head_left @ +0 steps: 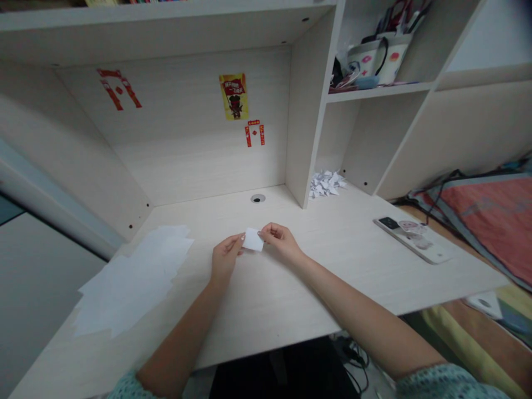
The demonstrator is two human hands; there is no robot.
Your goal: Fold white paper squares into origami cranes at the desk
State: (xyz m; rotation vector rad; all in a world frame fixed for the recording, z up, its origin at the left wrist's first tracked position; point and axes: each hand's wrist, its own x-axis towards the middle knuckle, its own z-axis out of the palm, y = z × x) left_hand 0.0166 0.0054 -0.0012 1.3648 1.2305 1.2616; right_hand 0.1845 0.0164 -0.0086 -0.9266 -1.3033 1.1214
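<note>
A small white piece of paper [253,240] is held up between my two hands, above the middle of the desk. My left hand [226,255] pinches its left edge between thumb and fingers. On the opposite side, my right hand [281,240] grips the paper near its upper right corner. Sheets of white paper [137,277] lie spread and overlapping on the desk, left of my left hand. Farther back on the right, a heap of small white paper pieces [326,183] sits in the lower shelf compartment.
A phone in a decorated case [411,239] lies on the right of the pale desk [249,316]. A cable hole [257,198] is near the back panel. White holders [380,58] with pens stand on the upper right shelf. Red fabric [490,216] lies beyond the desk's right edge.
</note>
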